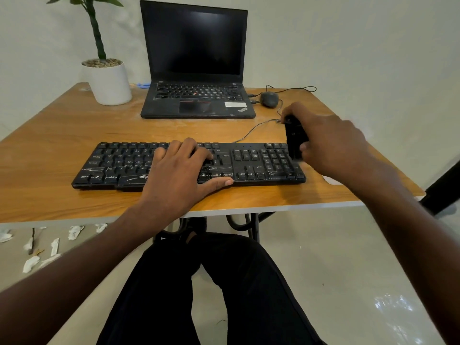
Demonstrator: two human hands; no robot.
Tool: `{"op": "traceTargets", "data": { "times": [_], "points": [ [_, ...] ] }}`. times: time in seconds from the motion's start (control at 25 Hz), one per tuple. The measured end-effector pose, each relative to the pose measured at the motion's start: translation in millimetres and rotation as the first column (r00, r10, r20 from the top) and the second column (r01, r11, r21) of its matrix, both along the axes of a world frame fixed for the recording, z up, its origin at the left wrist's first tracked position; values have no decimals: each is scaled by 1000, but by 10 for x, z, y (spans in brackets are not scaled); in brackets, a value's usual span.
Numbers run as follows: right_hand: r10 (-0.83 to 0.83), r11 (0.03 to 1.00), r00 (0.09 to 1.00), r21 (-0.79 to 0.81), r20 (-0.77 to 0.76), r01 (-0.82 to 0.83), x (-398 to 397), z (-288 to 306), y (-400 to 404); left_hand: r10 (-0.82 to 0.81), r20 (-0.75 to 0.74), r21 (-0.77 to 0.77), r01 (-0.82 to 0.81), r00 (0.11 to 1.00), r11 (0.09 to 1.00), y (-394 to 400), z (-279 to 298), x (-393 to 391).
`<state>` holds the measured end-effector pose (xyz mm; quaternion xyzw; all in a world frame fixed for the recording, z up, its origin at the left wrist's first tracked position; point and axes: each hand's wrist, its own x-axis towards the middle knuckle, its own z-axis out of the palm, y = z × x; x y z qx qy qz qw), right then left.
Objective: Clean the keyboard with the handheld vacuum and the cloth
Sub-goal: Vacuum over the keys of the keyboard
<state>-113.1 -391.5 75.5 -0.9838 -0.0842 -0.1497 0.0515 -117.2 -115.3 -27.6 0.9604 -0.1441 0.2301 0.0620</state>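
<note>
A black wired keyboard [258,161] lies across the front of the wooden table [62,135]. My left hand [184,168] rests flat on its middle keys, fingers spread and thumb along the front edge. My right hand [328,143] grips a black handheld vacuum [295,138], held upright with its lower end at the keyboard's right end by the number pad. A pale cloth [332,181] peeks out on the table under my right wrist, mostly hidden.
An open black laptop [196,70] stands behind the keyboard, with a wired mouse [269,99] to its right and a white potted plant [109,82] at the back left. Torn paper scraps [52,245] litter the floor on the left. My legs are under the table.
</note>
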Motion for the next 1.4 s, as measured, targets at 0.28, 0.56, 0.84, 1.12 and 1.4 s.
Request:
{"op": "traceTargets", "data": {
  "times": [0.28, 0.56, 0.84, 1.12, 1.4],
  "points": [
    [0, 1000, 972, 8, -233, 2, 41, 98, -115, -2, -5, -7, 2, 1000, 1000, 7, 5, -1],
    [151, 982, 948, 154, -279, -111, 16, 91, -121, 17, -13, -20, -17, 1000, 1000, 3, -7, 4],
    [68, 979, 985, 199, -158, -35, 22, 73, -152, -13, -6, -30, 13, 1000, 999, 12, -22, 20],
    [61, 991, 960, 135, -273, -24, 47, 95, -212, -6, -9, -33, 5, 1000, 999, 4, -22, 11],
    [29, 997, 966, 75, -257, -10, -45, 144, -139, 4, -31, -33, -5, 1000, 999, -10, 9, -10]
  ]
}}
